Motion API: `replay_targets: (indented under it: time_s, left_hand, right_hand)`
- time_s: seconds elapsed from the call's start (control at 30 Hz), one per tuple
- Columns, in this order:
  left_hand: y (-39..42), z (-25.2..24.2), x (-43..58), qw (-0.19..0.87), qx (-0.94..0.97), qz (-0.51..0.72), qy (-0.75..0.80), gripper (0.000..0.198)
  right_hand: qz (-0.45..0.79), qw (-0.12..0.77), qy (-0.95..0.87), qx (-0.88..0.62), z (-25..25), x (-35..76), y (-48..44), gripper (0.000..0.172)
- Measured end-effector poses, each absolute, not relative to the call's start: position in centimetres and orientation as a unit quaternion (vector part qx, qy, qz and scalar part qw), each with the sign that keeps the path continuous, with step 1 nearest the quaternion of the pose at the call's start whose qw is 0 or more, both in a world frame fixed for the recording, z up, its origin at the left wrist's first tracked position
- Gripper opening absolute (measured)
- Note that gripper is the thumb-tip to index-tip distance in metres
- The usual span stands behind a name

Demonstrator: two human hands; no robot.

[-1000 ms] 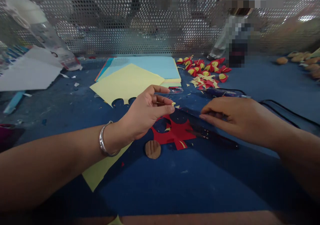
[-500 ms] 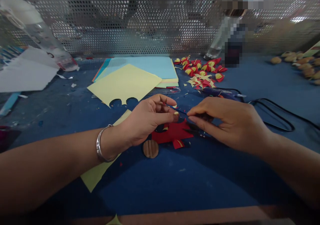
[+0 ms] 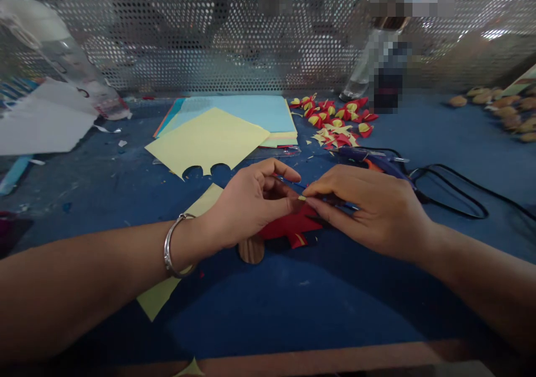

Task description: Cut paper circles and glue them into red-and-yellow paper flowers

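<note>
The left hand and right hand pinch one tiny yellow paper bit between them, over one red paper. One thin blue stick in the right hand slants longways, pointing left and away.

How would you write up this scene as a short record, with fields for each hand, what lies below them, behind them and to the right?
Left hand: pinching a small yellow piece; bangle on the wrist
Right hand: holding a thin blue stick, fingertips at the same piece
Below: red paper and brown disc, both partly hidden
Behind: yellow sheet with rounded cut-outs, overlapping a light blue sheet
Right, farther back: glue gun with cord
</note>
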State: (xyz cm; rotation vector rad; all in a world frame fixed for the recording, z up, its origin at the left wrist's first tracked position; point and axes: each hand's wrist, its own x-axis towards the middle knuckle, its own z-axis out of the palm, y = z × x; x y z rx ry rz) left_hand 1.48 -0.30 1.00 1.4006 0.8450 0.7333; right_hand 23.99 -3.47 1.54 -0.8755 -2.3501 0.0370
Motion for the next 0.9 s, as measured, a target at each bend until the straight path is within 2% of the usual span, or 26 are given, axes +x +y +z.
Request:
replay_targets:
  time_s: [0.33, 0.9]
  left_hand:
    - [-0.51, 1.16, 1.42, 0.619, 0.617, 0.332, 0.357, 0.032]
    - [-0.92, 1.23, 1.45, 0.55, 0.67, 0.33, 0.376, 0.027]
  right_hand:
    - [0.032, 0.342, -0.874, -0.344, 1.49, 23.74, -3.51, 0.011]
    - [0.087, 0.341, -0.863, -0.363, 1.64, 23.35, -3.69, 0.012]
